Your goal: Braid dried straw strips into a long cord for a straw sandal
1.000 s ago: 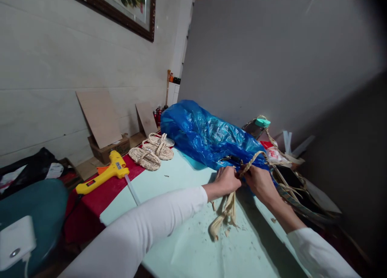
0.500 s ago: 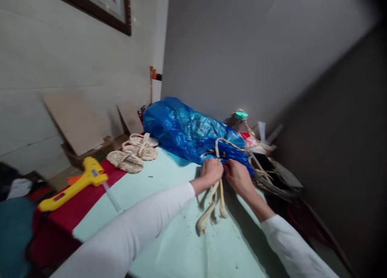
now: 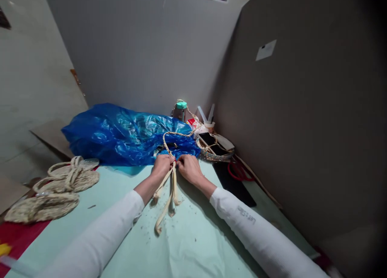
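A braided straw cord (image 3: 165, 140) rises from between my two hands, loops up and runs right towards the jar. Its loose strands (image 3: 165, 213) hang below my fingers and lie over the pale green table covering (image 3: 193, 237). My left hand (image 3: 162, 166) is closed around the cord where the braid meets the strands. Close beside it, my right hand (image 3: 190, 168) pinches at the same spot from the right. Fingertips hide exactly which strands each hand grips. Just behind both hands lies a crumpled blue plastic bag (image 3: 121, 133), with an opening near the cord.
Woven straw sandals (image 3: 45, 207) lie on the left, near part of a yellow glue gun (image 3: 4, 249). Behind stands a jar with a green lid (image 3: 182, 105). To the right are a basket (image 3: 217, 158) with a phone (image 3: 208, 140) and red scissor-like handles (image 3: 236, 172). Grey panels enclose the back and right.
My view has swung right, so the bag, sandals and glue gun appear further left. Both hands stay on the cord, and the red handles at the right now show clearly.
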Available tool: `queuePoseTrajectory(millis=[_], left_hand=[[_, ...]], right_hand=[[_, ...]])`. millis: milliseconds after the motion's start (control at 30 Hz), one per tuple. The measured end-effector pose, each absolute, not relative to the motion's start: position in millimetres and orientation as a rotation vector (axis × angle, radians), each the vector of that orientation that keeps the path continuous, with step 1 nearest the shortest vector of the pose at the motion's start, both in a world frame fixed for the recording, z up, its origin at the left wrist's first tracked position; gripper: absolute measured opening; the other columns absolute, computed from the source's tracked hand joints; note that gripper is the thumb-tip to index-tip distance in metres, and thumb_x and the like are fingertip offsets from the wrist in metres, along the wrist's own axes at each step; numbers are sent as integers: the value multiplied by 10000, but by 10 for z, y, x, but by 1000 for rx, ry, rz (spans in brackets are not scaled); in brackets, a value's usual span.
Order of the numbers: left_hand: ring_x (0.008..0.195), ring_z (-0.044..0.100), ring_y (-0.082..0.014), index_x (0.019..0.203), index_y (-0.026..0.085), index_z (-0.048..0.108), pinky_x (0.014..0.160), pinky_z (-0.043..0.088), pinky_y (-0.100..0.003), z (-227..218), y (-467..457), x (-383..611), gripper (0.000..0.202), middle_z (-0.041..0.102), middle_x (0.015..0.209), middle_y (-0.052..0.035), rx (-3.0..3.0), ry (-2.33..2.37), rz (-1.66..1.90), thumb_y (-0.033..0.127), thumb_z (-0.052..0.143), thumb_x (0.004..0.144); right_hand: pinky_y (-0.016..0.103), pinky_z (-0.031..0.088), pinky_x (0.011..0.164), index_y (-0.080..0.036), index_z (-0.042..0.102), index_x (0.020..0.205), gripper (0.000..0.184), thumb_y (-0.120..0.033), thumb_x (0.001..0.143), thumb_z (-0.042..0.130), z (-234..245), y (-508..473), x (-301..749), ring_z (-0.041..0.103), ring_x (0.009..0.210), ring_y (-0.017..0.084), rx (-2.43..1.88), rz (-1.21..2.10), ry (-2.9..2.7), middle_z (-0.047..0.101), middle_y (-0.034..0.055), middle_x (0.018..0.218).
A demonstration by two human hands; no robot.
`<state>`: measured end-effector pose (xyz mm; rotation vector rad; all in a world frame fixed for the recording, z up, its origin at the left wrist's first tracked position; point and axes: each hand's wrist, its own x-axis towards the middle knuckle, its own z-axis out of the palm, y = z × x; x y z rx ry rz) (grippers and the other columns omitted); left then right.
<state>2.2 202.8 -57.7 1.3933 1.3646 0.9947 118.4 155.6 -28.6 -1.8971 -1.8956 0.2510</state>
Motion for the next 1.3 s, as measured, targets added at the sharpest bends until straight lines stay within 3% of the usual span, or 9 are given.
queuePoseTrajectory(millis=[300,467,633,733,900,1167,1300], left_hand=[[518,522,-83,732,125,595,520,462,-231,-554,1961,-12,292,558,622,44,1508,1439,962,370,580,890],[494,498,-75,721,127,584,502,444,-222,-549,1942,-12,282,539,603,53,1467,1459,1014,350,579,892],[508,512,-75,752,124,587,498,450,-216,-507,1927,-4,255,554,633,45,1409,1426,1026,335,577,896],[486,501,-68,781,124,590,474,441,-207,-490,1920,15,250,554,629,46,1382,1393,1016,340,564,904],[400,493,-86,735,152,584,413,384,-199,-487,1899,42,183,513,488,70,1405,1357,1055,298,582,846],[327,508,-116,723,171,644,348,334,-198,-392,1823,-15,184,606,478,5,1589,1352,1015,277,504,777],[406,575,-131,787,172,676,392,393,-192,-269,1814,-66,179,636,516,-8,1680,1390,986,221,506,760]], right_hand=[[294,404,698,-182,751,836,232,-290,794,550,-258,1628,1158,653,920,268,-1951,375,-1786,725,152,944],[311,413,714,-179,748,864,212,-235,769,566,-233,1664,1102,650,941,282,-1929,422,-1739,720,156,957],[293,411,744,-168,727,739,138,-178,732,590,-258,1716,1094,640,935,256,-1852,524,-1666,722,133,890],[275,410,715,-157,668,605,99,-141,685,613,-290,1762,1127,633,847,232,-1769,640,-1595,700,94,746],[218,408,547,-153,549,497,199,-156,694,575,-339,1765,1159,536,526,122,-1541,990,-1422,550,1,483],[210,277,394,-159,518,540,171,-231,681,584,-402,1697,1142,354,362,73,-1336,1226,-1102,437,-51,379],[207,311,419,-141,551,510,144,-183,643,586,-421,1713,1134,391,377,69,-1302,1235,-1048,498,-30,394]])
